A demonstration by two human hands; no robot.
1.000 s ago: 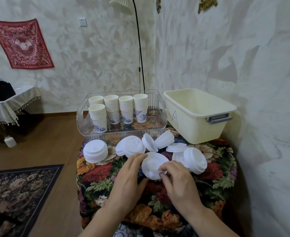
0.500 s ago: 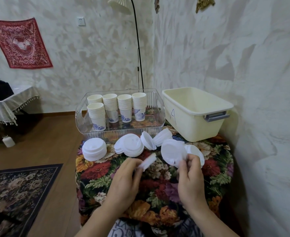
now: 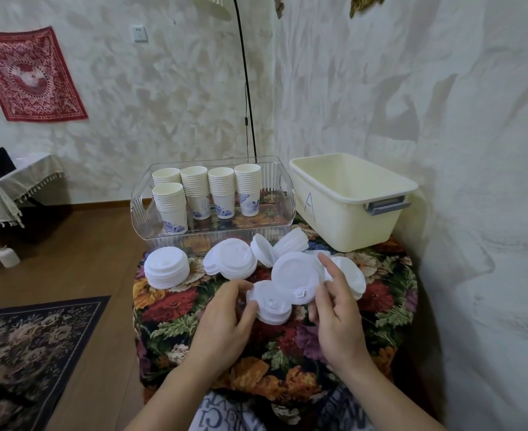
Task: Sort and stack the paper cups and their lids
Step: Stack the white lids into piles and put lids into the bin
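My left hand point(image 3: 225, 315) grips a short stack of white lids point(image 3: 267, 303) over the flowered cloth. My right hand point(image 3: 334, 309) holds a single larger-looking white lid point(image 3: 294, 275) tilted towards me, its lower edge touching the left stack. More white lids lie behind: a neat stack point(image 3: 167, 271) at the left, a flat pile point(image 3: 230, 262) in the middle, loose ones point(image 3: 275, 248) on edge, and a pile point(image 3: 354, 279) behind my right hand. Several stacks of paper cups point(image 3: 208, 192) stand in the clear tray point(image 3: 213, 234).
A cream tub point(image 3: 349, 213) marked A sits at the back right against the wall. The small table wears a flowered cloth point(image 3: 175, 309). A lamp pole point(image 3: 247, 88) rises behind the tray. A dark rug point(image 3: 32, 337) lies on the wooden floor at left.
The two hands had drawn apart, each with lids; now they have come back together, the right hand's lid lowered against the left hand's stack, which now faces up.
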